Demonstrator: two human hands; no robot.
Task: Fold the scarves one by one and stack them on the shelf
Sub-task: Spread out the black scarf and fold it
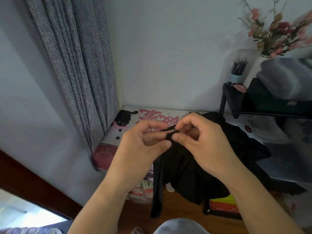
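Both my hands are up at mid-frame, pinching the same bunched edge of the black scarf (182, 168). My left hand (145, 139) has thumb and curled fingers closed on the cloth from the 9 o'clock side; my right hand (200, 137) does the same from 3 o'clock, thumb tip on the little black wad and index curled over it. The two grips nearly touch, so neither hand is nearer; they share one point. From that point the scarf drops toward 6 o'clock: one narrow tail hangs straight down past my left wrist, and the wider mass sags under my right forearm and spills toward 4 o'clock over the table edge (278, 149). So the long axis runs roughly 12 to 6, hanging below the hands, not spread flat. My guess is I'm still finding the corner or hem. The next move needs the hands to slide apart along that edge, left toward 9 and right toward 3, to open the width before any fold. The risk is the tail catching on clutter near the floor. The black shelf (236, 98) sits at 2 o'clock from my hands, well apart, with a blurred grey folded bundle (283, 78) on it, likely a finished scarf, though I can't tell for sure. The patterned mat (128, 119) lies just behind the hands at 12 o'clock.
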